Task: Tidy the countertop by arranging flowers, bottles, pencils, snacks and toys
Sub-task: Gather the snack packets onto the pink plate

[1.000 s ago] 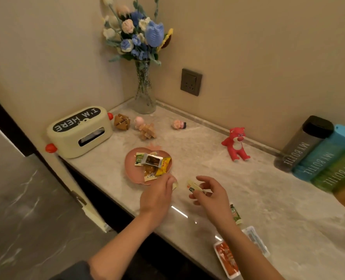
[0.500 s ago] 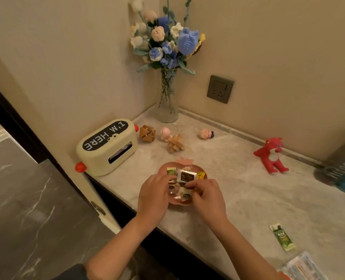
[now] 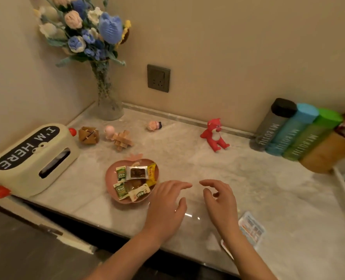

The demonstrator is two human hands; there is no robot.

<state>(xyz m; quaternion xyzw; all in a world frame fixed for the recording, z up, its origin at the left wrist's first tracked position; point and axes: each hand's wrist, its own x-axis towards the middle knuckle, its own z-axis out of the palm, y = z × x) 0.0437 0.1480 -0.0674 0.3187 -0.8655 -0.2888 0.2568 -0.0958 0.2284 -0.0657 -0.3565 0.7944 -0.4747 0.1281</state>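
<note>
As left hand point(image 3: 165, 207) and right hand point(image 3: 222, 203) withdraw — empty — snacks point(image 3: 137, 173) remain.

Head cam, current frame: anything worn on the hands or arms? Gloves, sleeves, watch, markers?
Nothing worn. The left hand and right hand have no gloves, rings, watch or markers. The left forearm and right forearm are uncovered down to the frame edge; no sleeve shows.

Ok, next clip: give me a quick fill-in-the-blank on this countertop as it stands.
The cream plastic tissue box reads I'M ____.
The toy bear near the back wall is ____.
The grey bottle with the black cap stands beside one with a ____ cap.
The left hand and right hand hold ____.
Missing words: HERE; red; blue; nothing.
</note>
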